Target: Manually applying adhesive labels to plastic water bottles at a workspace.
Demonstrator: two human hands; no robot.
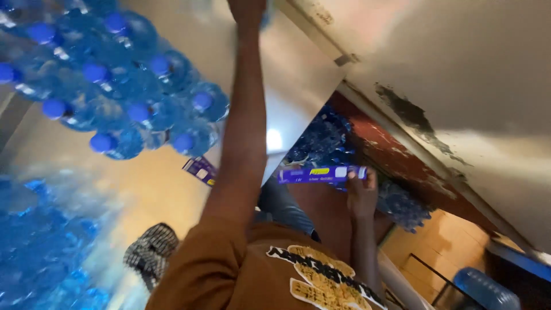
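Mid-reach: at centre frame our right hand [361,198] clasps a purple carton [321,173]. At top centre our left hand [247,8] is cropped beside the bottled-water pack [132,97], so we cannot tell its grip.

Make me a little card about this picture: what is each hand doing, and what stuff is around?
left hand: the left hand reaches far out, half cut off by the picture's edge; its grip cannot be told
right hand: the right hand holds a long purple box by one end
nearby: a second purple box beside the left arm
bottles: a wrapped pack of water bottles with blue caps
corner: a big blue water jug
clothing: a brown printed shirt
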